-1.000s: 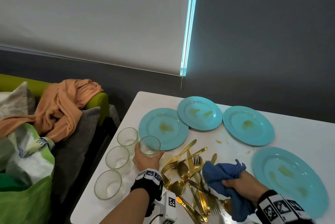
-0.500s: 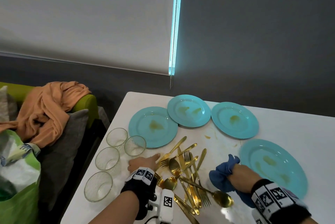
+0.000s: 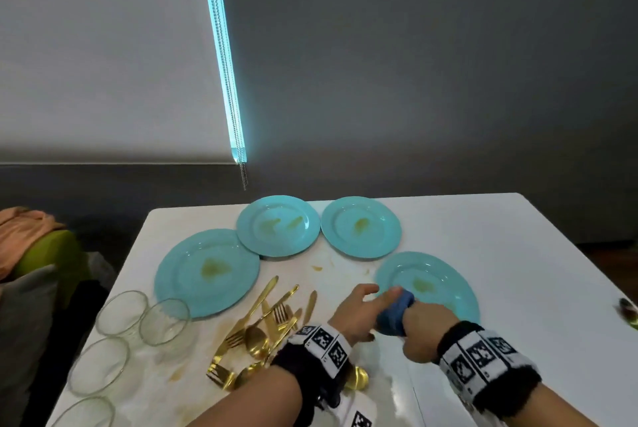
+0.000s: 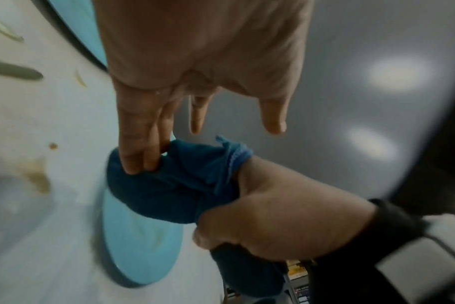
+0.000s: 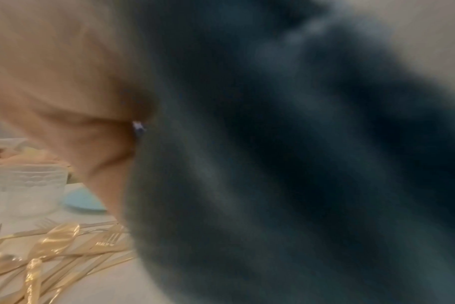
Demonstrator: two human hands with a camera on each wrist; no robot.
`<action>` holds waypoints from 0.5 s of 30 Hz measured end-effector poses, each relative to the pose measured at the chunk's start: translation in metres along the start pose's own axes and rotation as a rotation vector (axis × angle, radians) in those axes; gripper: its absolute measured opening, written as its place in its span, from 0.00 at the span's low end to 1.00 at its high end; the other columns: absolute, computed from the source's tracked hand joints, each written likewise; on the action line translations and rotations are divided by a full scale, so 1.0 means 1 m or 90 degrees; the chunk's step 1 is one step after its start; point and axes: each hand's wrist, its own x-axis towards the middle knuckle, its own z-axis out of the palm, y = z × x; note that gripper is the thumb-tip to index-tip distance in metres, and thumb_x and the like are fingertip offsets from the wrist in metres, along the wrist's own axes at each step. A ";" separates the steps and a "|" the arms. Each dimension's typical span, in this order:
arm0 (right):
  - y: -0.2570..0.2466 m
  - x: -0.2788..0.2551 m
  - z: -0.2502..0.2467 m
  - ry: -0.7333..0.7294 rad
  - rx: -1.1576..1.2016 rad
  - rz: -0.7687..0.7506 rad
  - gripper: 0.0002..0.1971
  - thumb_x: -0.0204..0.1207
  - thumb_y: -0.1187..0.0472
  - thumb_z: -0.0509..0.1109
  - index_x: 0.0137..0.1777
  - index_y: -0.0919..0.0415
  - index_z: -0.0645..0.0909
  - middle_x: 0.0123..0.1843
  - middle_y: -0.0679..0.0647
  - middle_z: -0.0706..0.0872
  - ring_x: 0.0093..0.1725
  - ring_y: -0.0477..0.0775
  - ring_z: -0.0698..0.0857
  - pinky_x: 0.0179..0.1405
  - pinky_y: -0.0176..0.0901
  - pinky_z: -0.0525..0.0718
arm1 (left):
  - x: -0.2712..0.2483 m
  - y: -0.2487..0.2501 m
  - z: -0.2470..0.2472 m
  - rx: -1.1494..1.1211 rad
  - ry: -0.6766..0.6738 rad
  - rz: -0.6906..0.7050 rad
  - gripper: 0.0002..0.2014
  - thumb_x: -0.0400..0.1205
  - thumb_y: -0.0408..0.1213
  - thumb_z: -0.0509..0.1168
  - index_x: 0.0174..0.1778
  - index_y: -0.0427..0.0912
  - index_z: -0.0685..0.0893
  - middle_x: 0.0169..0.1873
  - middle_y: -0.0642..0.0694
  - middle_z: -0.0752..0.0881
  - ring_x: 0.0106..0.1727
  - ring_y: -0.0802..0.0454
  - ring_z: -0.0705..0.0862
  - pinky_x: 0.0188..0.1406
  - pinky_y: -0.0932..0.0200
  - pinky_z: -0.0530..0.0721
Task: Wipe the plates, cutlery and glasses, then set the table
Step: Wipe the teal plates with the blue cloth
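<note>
Several stained turquoise plates lie on the white table (image 3: pixel 518 254); the nearest one (image 3: pixel 445 283) is at the right. My right hand (image 3: pixel 424 330) grips a bunched blue cloth (image 3: pixel 395 312) at that plate's near-left rim. My left hand (image 3: pixel 355 309) reaches over with straight fingers. In the left wrist view two fingertips (image 4: pixel 140 162) touch the cloth (image 4: pixel 174 185) above the plate (image 4: pixel 143 246). Gold cutlery (image 3: pixel 262 326) is piled left of my hands. Several glasses (image 3: pixel 165 321) stand at the table's left edge. The cloth (image 5: pixel 299 164) fills the right wrist view.
A spoon (image 3: pixel 628 311) lies at the right border of the head view. Brown smears (image 3: pixel 317 267) mark the table between the plates. A green sofa with an orange garment (image 3: pixel 24 229) and a grey cushion (image 3: pixel 24 323) stands left of the table.
My left hand let go of a glass, then crossed right over the cutlery to the cloth. My right hand carried the cloth to the near-right plate's rim.
</note>
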 end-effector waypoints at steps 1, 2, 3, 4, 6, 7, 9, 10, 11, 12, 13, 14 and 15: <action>0.006 0.000 0.000 0.013 -0.040 -0.003 0.20 0.78 0.61 0.60 0.69 0.62 0.72 0.67 0.59 0.79 0.66 0.60 0.80 0.62 0.45 0.78 | 0.009 0.005 0.012 -0.031 -0.009 -0.013 0.28 0.75 0.54 0.70 0.67 0.47 0.73 0.63 0.41 0.82 0.58 0.46 0.84 0.41 0.60 0.85; 0.013 0.000 -0.002 0.034 -0.055 -0.019 0.21 0.78 0.62 0.61 0.71 0.62 0.71 0.68 0.59 0.78 0.66 0.60 0.80 0.63 0.46 0.78 | 0.017 0.009 0.021 -0.060 -0.011 -0.018 0.25 0.75 0.49 0.73 0.64 0.44 0.76 0.60 0.38 0.84 0.54 0.46 0.86 0.40 0.58 0.87; 0.023 0.003 -0.002 0.053 -0.046 -0.037 0.22 0.77 0.63 0.61 0.71 0.61 0.70 0.68 0.58 0.78 0.66 0.60 0.80 0.62 0.46 0.78 | 0.025 0.013 0.028 -0.083 -0.004 -0.011 0.20 0.75 0.42 0.74 0.59 0.40 0.79 0.55 0.36 0.87 0.49 0.46 0.87 0.41 0.56 0.88; 0.036 0.006 -0.001 0.069 -0.019 -0.056 0.22 0.76 0.64 0.62 0.71 0.58 0.70 0.67 0.58 0.79 0.65 0.60 0.80 0.59 0.46 0.78 | 0.032 0.015 0.033 -0.117 0.003 -0.001 0.13 0.76 0.36 0.73 0.53 0.37 0.81 0.46 0.36 0.89 0.41 0.49 0.88 0.39 0.57 0.89; 0.066 0.015 0.004 0.092 0.075 -0.078 0.25 0.72 0.67 0.63 0.69 0.51 0.71 0.63 0.56 0.81 0.63 0.60 0.81 0.51 0.44 0.77 | 0.045 0.021 0.042 -0.190 -0.005 0.016 0.03 0.79 0.25 0.67 0.41 0.35 0.81 0.28 0.42 0.88 0.26 0.55 0.86 0.29 0.62 0.87; 0.082 0.020 0.008 0.107 0.143 -0.072 0.27 0.70 0.67 0.64 0.70 0.50 0.70 0.62 0.54 0.83 0.62 0.59 0.81 0.51 0.43 0.78 | 0.052 0.024 0.046 -0.211 -0.007 0.015 0.06 0.80 0.22 0.64 0.38 0.34 0.80 0.25 0.43 0.87 0.22 0.56 0.85 0.25 0.64 0.86; 0.110 0.026 0.011 0.110 0.275 -0.044 0.32 0.66 0.65 0.71 0.71 0.51 0.69 0.63 0.54 0.83 0.60 0.55 0.82 0.52 0.38 0.79 | 0.065 0.029 0.056 -0.233 0.000 0.013 0.07 0.81 0.22 0.62 0.38 0.34 0.79 0.29 0.40 0.85 0.23 0.53 0.86 0.23 0.64 0.86; 0.124 0.029 0.013 0.096 0.342 -0.035 0.33 0.64 0.64 0.74 0.70 0.51 0.70 0.62 0.53 0.84 0.57 0.53 0.83 0.51 0.35 0.79 | 0.071 0.029 0.061 -0.245 0.007 0.014 0.07 0.82 0.23 0.60 0.39 0.34 0.77 0.32 0.38 0.84 0.27 0.51 0.86 0.24 0.63 0.86; 0.136 0.033 0.015 0.076 0.417 -0.039 0.32 0.61 0.63 0.77 0.67 0.51 0.74 0.59 0.52 0.85 0.53 0.50 0.83 0.49 0.35 0.79 | 0.076 0.030 0.067 -0.253 0.007 0.014 0.07 0.83 0.23 0.59 0.40 0.35 0.76 0.34 0.38 0.83 0.31 0.49 0.85 0.25 0.63 0.86; 0.148 0.038 0.018 0.058 0.507 -0.051 0.30 0.57 0.64 0.78 0.61 0.50 0.78 0.54 0.51 0.86 0.50 0.49 0.83 0.48 0.36 0.81 | 0.081 0.030 0.074 -0.270 0.003 0.011 0.07 0.84 0.24 0.58 0.40 0.35 0.75 0.35 0.38 0.82 0.34 0.48 0.84 0.27 0.63 0.87; 0.158 0.042 0.022 0.047 0.606 -0.062 0.27 0.53 0.65 0.77 0.55 0.50 0.80 0.50 0.51 0.87 0.47 0.49 0.84 0.48 0.39 0.83 | 0.085 0.031 0.080 -0.282 0.006 0.001 0.07 0.84 0.24 0.58 0.40 0.36 0.75 0.36 0.38 0.82 0.35 0.48 0.83 0.28 0.63 0.87; 0.167 0.046 0.027 0.042 0.702 -0.059 0.27 0.50 0.67 0.75 0.52 0.49 0.82 0.49 0.52 0.87 0.46 0.49 0.84 0.47 0.39 0.84 | 0.090 0.030 0.085 -0.289 0.014 -0.009 0.08 0.84 0.23 0.58 0.41 0.37 0.74 0.36 0.39 0.82 0.35 0.49 0.82 0.29 0.62 0.86; 0.175 0.052 0.033 0.044 0.784 -0.047 0.28 0.49 0.69 0.73 0.52 0.50 0.82 0.50 0.54 0.87 0.46 0.50 0.85 0.45 0.39 0.84 | 0.096 0.029 0.090 -0.266 0.032 -0.025 0.07 0.82 0.23 0.59 0.42 0.38 0.74 0.35 0.40 0.81 0.34 0.49 0.81 0.31 0.61 0.84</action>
